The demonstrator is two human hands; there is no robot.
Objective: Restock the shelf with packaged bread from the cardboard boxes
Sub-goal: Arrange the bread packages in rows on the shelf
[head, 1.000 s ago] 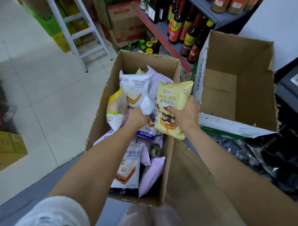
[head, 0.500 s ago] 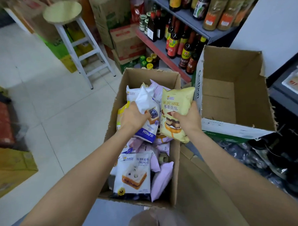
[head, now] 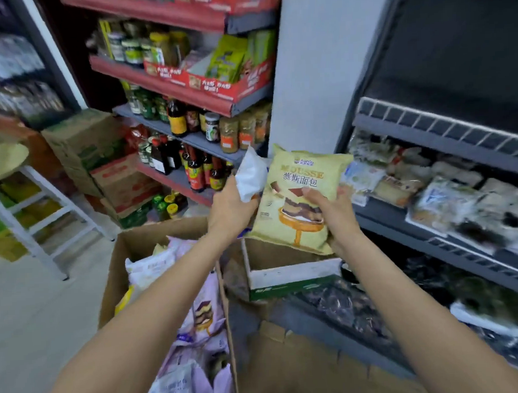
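A yellow mousse bread pack [head: 300, 194] is held upright above the cardboard boxes, in front of the dark shelf [head: 445, 140] on the right. The right hand [head: 331, 214] has its grip clenched on the pack's lower right side, thumb across the printed cake picture. Just beside it, the left hand [head: 231, 208] grips a white bread pack [head: 251, 179], fingers curled round its lower end, so that the white pack stands tilted and touches the yellow pack's left edge.

Below the left forearm, an open cardboard box [head: 130, 261] on the floor holds a loose heap of packaged bread: pale purple packs [head: 203, 311] with a cake picture, white packs and a glimpse of yellow at the left wall. To its right stands a second open box [head: 285, 277] with a white and green front edge; its inside shows only bare cardboard where visible.

The dark shelf carries blurred wrapped bread and pastry packs [head: 429, 189] on its middle tier, with dark wrapped goods on the tier below. Behind the hands, a red and grey shelf unit [head: 188, 89] holds sauce bottles [head: 197, 172], jars and red display trays of sachets. Sealed cartons [head: 102, 161] are stacked at its foot, near a white stool [head: 20, 189] on the tiled floor.
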